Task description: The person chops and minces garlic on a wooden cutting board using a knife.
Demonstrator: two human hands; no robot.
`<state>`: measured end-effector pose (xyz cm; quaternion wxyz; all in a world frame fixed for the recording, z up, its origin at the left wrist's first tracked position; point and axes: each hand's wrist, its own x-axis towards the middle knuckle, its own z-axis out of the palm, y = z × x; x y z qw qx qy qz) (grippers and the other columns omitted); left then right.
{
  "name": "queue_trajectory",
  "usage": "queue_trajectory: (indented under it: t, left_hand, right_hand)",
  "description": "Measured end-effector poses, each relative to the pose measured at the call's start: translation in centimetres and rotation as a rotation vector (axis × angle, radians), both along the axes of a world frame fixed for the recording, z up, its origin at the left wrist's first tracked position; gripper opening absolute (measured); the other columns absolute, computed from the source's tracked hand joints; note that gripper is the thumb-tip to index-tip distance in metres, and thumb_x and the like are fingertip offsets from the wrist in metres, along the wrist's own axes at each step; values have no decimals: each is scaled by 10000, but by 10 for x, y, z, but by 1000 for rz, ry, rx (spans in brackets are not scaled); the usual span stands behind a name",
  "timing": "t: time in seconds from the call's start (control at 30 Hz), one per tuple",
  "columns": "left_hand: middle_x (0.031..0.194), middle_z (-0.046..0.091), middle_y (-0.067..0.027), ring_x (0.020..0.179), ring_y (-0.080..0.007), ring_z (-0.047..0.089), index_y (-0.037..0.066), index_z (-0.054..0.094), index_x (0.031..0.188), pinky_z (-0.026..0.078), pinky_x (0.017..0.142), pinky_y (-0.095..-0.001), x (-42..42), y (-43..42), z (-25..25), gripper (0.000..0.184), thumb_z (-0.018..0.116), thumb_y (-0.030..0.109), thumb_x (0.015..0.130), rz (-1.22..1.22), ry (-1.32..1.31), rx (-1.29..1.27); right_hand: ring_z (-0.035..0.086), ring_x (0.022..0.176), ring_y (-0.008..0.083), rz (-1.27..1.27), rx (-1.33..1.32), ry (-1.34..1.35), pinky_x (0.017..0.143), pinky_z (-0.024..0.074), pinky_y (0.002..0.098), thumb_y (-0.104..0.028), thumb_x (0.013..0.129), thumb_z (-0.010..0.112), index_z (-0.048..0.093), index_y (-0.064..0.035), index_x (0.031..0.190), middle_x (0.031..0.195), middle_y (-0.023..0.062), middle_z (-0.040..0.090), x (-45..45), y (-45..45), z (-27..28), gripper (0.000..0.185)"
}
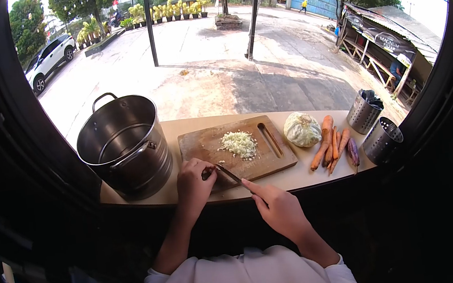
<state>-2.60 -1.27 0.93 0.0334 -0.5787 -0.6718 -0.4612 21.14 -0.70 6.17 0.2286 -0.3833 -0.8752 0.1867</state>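
A wooden cutting board [198, 140] lies on the pale counter, with a pile of finely chopped white pieces [239, 145] near its middle. My right hand [275, 204] grips a knife [229, 174], its blade pointing left over the board's front edge. At the board's front left corner, my left hand [193, 180] is closed, fingers bent round something small and dark by the knife tip; I cannot make out what it is.
A large steel pot [125, 148] stands left of the board. On the right are a cabbage [301, 130], several carrots [325, 142], a purple vegetable [353, 152] and two perforated metal holders [363, 115], [382, 142]. The counter's front edge [244, 193] is near me.
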Motion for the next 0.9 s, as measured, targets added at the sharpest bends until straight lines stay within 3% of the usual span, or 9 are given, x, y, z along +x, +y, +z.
queue_trajectory:
  t: [0.4,0.6,0.9]
  left_hand:
    - [879,670,-74,916,-290,635,67,724,845,528,800,-402,5,1,-2,98,792,78,776,43,-4,-11]
    - [876,668,-75,906,-293,633,71,723,840,523,790,-409,5,-1,-3,94,799,93,788,53,-1,-3]
    - [864,682,-88,884,-306,638,58,734,836,519,775,-416,6,-1,-3,88,803,91,794,51,-20,38]
  right_hand:
    - [657,672,337,43,126,-48,617,545,440,-160,985,600,573,-250,1444,799,120,603,-7,2,-8,468]
    - [658,793,363,30,0,-72,698,523,453,-137,998,574,578,-252,1446,874,158,662,-15,16,-4,462]
    - [655,837,377,9,-77,13,734,517,454,-136,996,580,594,-250,1431,903,178,673,-5,13,2,450]
